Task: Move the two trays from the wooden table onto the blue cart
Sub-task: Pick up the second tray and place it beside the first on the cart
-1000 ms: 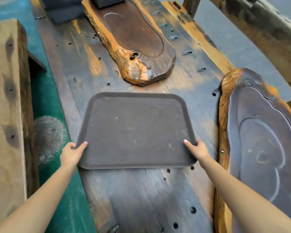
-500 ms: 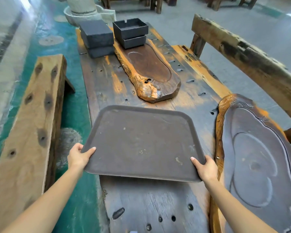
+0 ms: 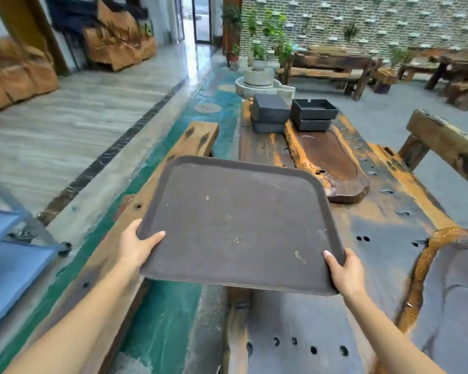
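1. I have the brown serving tray off the wooden table and carried in both hands. The left hand grasps its near-left corner with the thumb lying over the rim, and the right hand grasps its near-right corner the same way; the fingers of both go under the tray, out of my sight.
2. The tray hangs above the table's left edge and partly over the wooden bench beside it, its far edge tipped up a little, and it touches nothing but my hands.
3. I judge the step in hand to be the carry of the first tray, with the placing not yet done.
4. The blue cart stands to the left of the table, beyond the bench and the green strip of floor (only a corner of its shelves and one slanted rail show).
5. The next move calls for swinging the tray leftward across the bench, keeping it level, clearing the cart's rail, then lowering it flat onto a shelf before either hand lets go.
6. I cannot pick out a second flat tray on the table. What I see there are carved wooden tea boards and dark square boxes at the far end.
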